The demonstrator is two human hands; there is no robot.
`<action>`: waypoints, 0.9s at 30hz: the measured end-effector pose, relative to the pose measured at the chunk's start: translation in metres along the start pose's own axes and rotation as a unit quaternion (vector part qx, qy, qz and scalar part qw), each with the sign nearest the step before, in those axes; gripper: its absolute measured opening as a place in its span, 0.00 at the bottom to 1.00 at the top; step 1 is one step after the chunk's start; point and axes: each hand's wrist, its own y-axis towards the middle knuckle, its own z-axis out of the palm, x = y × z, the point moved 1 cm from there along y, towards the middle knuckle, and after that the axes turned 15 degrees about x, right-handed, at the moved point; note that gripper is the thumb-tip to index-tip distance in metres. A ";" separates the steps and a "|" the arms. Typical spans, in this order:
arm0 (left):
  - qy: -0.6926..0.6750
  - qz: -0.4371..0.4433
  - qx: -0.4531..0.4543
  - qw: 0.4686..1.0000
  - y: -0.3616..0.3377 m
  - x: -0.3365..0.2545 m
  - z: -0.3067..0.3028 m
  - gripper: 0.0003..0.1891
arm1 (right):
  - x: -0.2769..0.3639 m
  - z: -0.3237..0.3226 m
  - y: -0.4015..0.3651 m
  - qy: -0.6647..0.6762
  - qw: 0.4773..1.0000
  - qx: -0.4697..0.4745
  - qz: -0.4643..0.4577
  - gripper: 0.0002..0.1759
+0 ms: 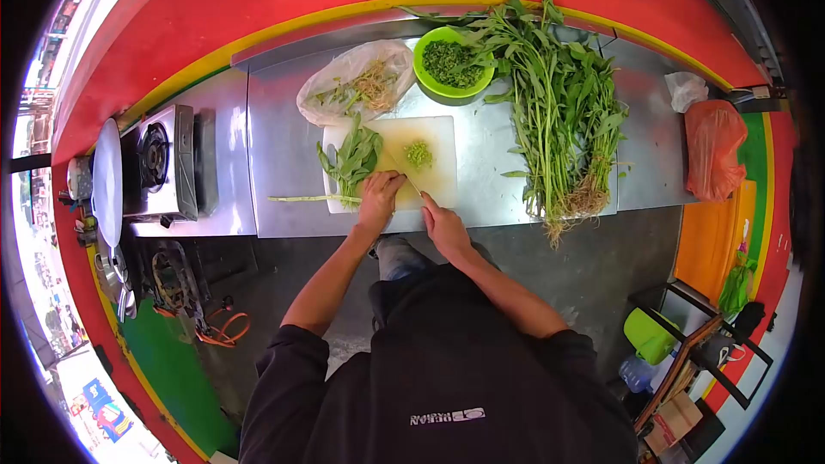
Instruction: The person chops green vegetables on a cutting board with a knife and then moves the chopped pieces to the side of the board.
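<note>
Mid-chop imo: left hand (380,195) clamps greens (352,159) on cutting board (440,139), right hand (443,223) closed on what looks like a knife (414,186); next cut needs greens fed fwd

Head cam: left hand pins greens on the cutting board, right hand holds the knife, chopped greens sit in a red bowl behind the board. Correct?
The bowl is green, not red; the head view shows it. Rest holds: left hand pins greens on the cutting board, right hand holds the knife, chopped greens in the bowl.
</note>
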 end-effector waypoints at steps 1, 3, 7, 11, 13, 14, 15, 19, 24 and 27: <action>0.003 -0.013 0.001 1.000 0.000 -0.002 -0.001 0.11 | 0.002 0.000 0.002 0.001 1.000 0.002 0.009 0.22; 0.007 -0.024 0.004 1.000 0.002 -0.001 -0.003 0.13 | 0.006 -0.002 0.000 0.004 1.000 0.001 0.019 0.21; -0.009 -0.046 0.012 0.999 0.002 0.001 -0.002 0.09 | 0.009 -0.013 -0.015 0.037 0.999 0.005 0.002 0.21; -0.017 -0.032 0.007 0.999 0.003 0.004 -0.001 0.08 | 0.006 -0.011 -0.016 0.026 0.999 0.022 0.020 0.20; -0.017 -0.032 0.010 0.999 0.003 0.004 0.000 0.08 | 0.006 -0.009 -0.012 0.021 0.999 0.017 0.016 0.20; -0.015 -0.031 0.009 0.999 0.004 0.005 0.000 0.08 | 0.007 -0.009 -0.009 0.015 1.000 0.010 0.010 0.20; -0.014 -0.029 0.008 0.999 0.004 0.004 0.000 0.08 | 0.005 -0.006 -0.006 0.014 1.000 0.008 0.009 0.20; -0.022 -0.036 0.010 0.999 0.006 0.003 -0.004 0.07 | 0.003 0.000 -0.003 0.032 0.999 -0.016 -0.007 0.20; -0.055 -0.042 0.008 0.998 0.010 0.009 0.002 0.05 | 0.008 -0.007 -0.021 0.060 0.998 -0.021 -0.003 0.20; -0.067 -0.043 0.012 0.997 0.009 0.010 0.003 0.06 | 0.005 -0.006 -0.018 0.035 0.999 0.010 0.030 0.20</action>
